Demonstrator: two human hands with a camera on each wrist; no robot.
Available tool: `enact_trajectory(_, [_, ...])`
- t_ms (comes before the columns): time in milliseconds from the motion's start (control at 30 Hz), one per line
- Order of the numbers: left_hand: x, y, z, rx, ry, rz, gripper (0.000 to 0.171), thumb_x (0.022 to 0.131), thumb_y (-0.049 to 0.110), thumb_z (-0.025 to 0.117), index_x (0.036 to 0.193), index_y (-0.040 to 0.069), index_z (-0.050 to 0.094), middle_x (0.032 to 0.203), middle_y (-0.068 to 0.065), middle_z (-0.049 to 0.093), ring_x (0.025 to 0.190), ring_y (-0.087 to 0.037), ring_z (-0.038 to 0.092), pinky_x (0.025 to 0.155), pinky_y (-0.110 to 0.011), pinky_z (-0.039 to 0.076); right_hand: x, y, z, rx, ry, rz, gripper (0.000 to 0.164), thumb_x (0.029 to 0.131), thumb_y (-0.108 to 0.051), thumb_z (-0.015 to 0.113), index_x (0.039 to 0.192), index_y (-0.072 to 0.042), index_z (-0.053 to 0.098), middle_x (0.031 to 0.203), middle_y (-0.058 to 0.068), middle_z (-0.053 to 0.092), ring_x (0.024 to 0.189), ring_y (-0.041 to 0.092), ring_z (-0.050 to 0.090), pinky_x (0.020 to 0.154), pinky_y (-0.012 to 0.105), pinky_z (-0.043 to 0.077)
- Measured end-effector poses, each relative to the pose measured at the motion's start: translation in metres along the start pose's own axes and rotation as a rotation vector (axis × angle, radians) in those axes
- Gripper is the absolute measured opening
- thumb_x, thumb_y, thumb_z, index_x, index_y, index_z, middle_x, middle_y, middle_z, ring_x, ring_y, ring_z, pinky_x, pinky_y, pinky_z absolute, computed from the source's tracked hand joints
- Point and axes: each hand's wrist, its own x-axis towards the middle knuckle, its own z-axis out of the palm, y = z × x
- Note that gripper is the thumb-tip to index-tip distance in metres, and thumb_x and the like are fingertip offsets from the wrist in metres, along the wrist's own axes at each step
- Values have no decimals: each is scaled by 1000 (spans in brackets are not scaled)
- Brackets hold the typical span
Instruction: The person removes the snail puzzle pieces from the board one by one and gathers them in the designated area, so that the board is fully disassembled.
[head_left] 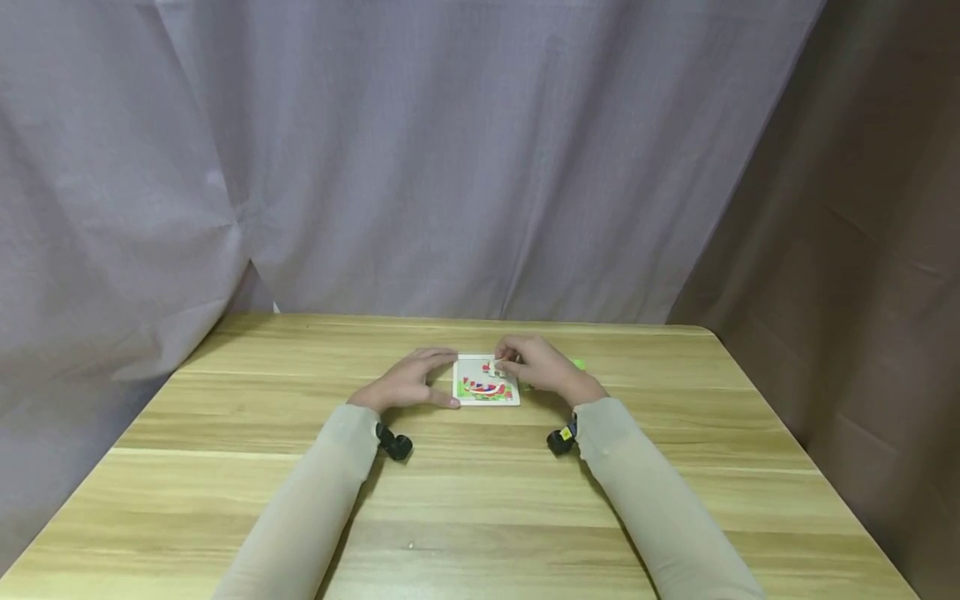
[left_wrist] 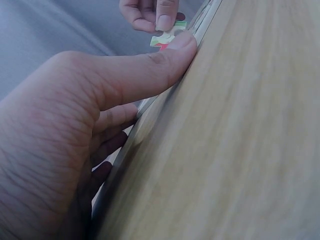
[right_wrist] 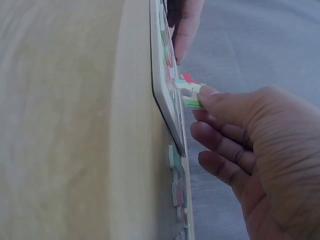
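A small square puzzle board (head_left: 487, 404) with a pale rim lies on the table, with red, blue and green fitted pieces along its near side. My left hand (head_left: 408, 383) is at its left side, thumb by the near corner and straight fingers by the far one. Over the board's right part, my right hand (head_left: 543, 365) pinches a jigsaw puzzle piece (right_wrist: 192, 94) between thumb and forefinger. The piece is pale with green and red areas. In the right wrist view it is tilted up, its lower end right at the board.
Several loose puzzle pieces (right_wrist: 177, 192) lie to the right of the board, mostly hidden by my right hand in the head view; a green piece (head_left: 579, 364) shows past it. A grey curtain (head_left: 480, 167) hangs behind the wooden table (head_left: 465, 500).
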Motion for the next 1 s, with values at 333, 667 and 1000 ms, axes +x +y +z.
enact_trajectory(333, [1, 0, 1, -3, 7, 6, 99, 83, 59, 81, 162, 13, 43, 171, -9, 38, 159, -34, 32, 130, -63, 23, -1, -2, 0, 56, 16, -79, 6, 99, -14, 75, 104, -12, 74, 94, -1, 77, 87, 11, 71, 83, 29, 63])
enact_trajectory(667, [-1, -1, 1, -3, 14, 2, 100, 82, 58, 82, 162, 13, 43, 170, -9, 39, 159, -35, 32, 130, -64, 24, -4, 0, 2, 124, -7, -120, 5, 98, -13, 76, 102, -12, 74, 93, -3, 77, 87, 9, 71, 84, 27, 64])
enact_trajectory(1000, [-1, 1, 2, 7, 10, 16, 99, 83, 58, 81, 162, 11, 43, 170, -10, 39, 158, -36, 33, 130, -63, 23, -17, 9, -10, 145, 9, -74, 4, 100, -17, 75, 103, -14, 74, 93, -5, 75, 89, 10, 70, 89, 34, 63])
